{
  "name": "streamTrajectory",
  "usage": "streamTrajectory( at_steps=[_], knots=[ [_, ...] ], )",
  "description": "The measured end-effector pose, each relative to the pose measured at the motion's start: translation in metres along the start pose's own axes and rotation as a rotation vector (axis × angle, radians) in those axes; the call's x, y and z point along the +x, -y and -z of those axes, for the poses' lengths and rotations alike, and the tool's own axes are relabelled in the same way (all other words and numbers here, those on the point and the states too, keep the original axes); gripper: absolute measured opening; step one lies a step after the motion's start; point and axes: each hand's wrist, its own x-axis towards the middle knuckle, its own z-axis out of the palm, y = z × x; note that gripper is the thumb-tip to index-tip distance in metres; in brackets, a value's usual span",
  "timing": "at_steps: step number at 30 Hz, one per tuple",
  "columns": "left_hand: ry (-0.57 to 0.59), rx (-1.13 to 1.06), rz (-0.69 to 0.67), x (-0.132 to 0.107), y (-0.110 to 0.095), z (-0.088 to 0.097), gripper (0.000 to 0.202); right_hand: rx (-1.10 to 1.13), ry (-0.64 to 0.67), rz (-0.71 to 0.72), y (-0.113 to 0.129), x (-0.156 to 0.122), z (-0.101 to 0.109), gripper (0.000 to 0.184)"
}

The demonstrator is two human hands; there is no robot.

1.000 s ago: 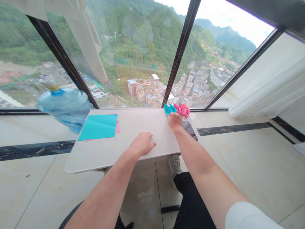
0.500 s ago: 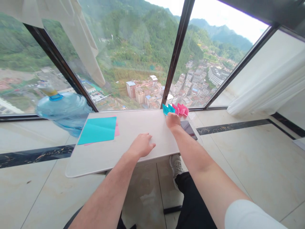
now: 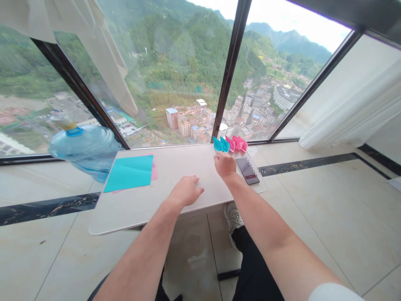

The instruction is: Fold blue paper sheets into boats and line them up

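Note:
My left hand [image 3: 187,190] lies palm down on the small white table [image 3: 163,200], near its front edge, with the fingers loosely stretched and nothing in them. My right hand [image 3: 224,164] rests further back on the table, palm down with nothing visible in it. It sits just short of a row of folded paper pieces, two cyan [image 3: 221,144] and several pink [image 3: 238,143], at the table's far right corner. A dark phone [image 3: 247,170] lies flat just right of that hand.
A cyan paper sheet [image 3: 130,172] lies on a pink sheet [image 3: 154,172] at the table's left. A large blue water bottle [image 3: 84,147] lies on the floor beside the table. Tall windows stand behind and a white curtain [image 3: 351,113] hangs at right. My shoe [image 3: 232,218] shows under the table.
My right hand has drawn back a little from the folded paper pieces toward me, uncovering more of the phone. My left hand has stayed where it was.

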Motion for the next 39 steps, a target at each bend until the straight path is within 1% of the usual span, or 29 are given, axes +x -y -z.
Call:
streamTrajectory(
  at_steps=[2, 4, 6, 8, 9, 12, 13, 14, 16, 18, 21, 25, 29, 32, 34, 37, 38, 39],
  knots=[
    [-0.033, -0.044, 0.034, 0.002, 0.002, 0.001, 0.046, 0.064, -0.038, 0.019, 0.01, -0.02, 0.007, 0.029],
    [-0.094, -0.093, 0.091, 0.003, 0.006, 0.004, 0.042, 0.143, -0.007, 0.039, 0.02, -0.04, 0.015, 0.026],
    [-0.221, -0.122, 0.138, 0.003, 0.013, 0.01, 0.035, 0.213, 0.035, 0.032, 0.028, -0.058, 0.021, 0.028],
    [-0.33, -0.089, 0.227, 0.001, 0.028, 0.018, 0.03, 0.239, 0.083, 0.009, 0.033, -0.07, 0.023, 0.03],
    [-0.392, -0.047, 0.293, -0.001, 0.037, 0.023, 0.03, 0.241, 0.105, 0.018, 0.035, -0.074, 0.022, 0.03],
    [-0.567, 0.121, 0.513, -0.013, 0.068, 0.034, 0.028, 0.25, 0.18, 0.136, 0.043, -0.08, 0.021, 0.027],
    [-0.59, 0.153, 0.562, -0.017, 0.077, 0.036, 0.029, 0.246, 0.197, 0.193, 0.046, -0.082, 0.021, 0.025],
    [-0.589, 0.167, 0.603, -0.021, 0.085, 0.038, 0.03, 0.24, 0.208, 0.238, 0.048, -0.084, 0.022, 0.023],
    [-0.54, 0.147, 0.684, -0.027, 0.098, 0.04, 0.035, 0.232, 0.235, 0.308, 0.051, -0.088, 0.024, 0.022],
    [-0.48, 0.112, 0.741, -0.029, 0.105, 0.041, 0.043, 0.223, 0.254, 0.335, 0.05, -0.092, 0.025, 0.021],
    [-0.432, 0.107, 0.781, -0.028, 0.11, 0.041, 0.048, 0.228, 0.262, 0.329, 0.047, -0.094, 0.027, 0.021],
    [-0.421, 0.153, 0.795, -0.023, 0.111, 0.041, 0.044, 0.233, 0.264, 0.349, 0.045, -0.095, 0.03, 0.021],
    [-0.421, 0.185, 0.821, -0.021, 0.112, 0.041, 0.036, 0.235, 0.262, 0.357, 0.046, -0.096, 0.034, 0.023],
    [-0.427, 0.168, 0.822, -0.021, 0.112, 0.041, 0.036, 0.246, 0.254, 0.354, 0.045, -0.095, 0.035, 0.023],
    [-0.463, 0.144, 0.831, -0.022, 0.115, 0.044, 0.037, 0.254, 0.25, 0.354, 0.045, -0.094, 0.034, 0.024],
    [-0.56, 0.16, 0.894, -0.024, 0.129, 0.055, 0.047, 0.268, 0.245, 0.346, 0.044, -0.093, 0.033, 0.024],
    [-0.579, 0.18, 0.931, -0.025, 0.137, 0.06, 0.054, 0.271, 0.244, 0.341, 0.044, -0.092, 0.033, 0.024],
    [-0.573, 0.197, 0.97, -0.027, 0.146, 0.066, 0.062, 0.273, 0.243, 0.336, 0.043, -0.091, 0.033, 0.024]
  ],
)
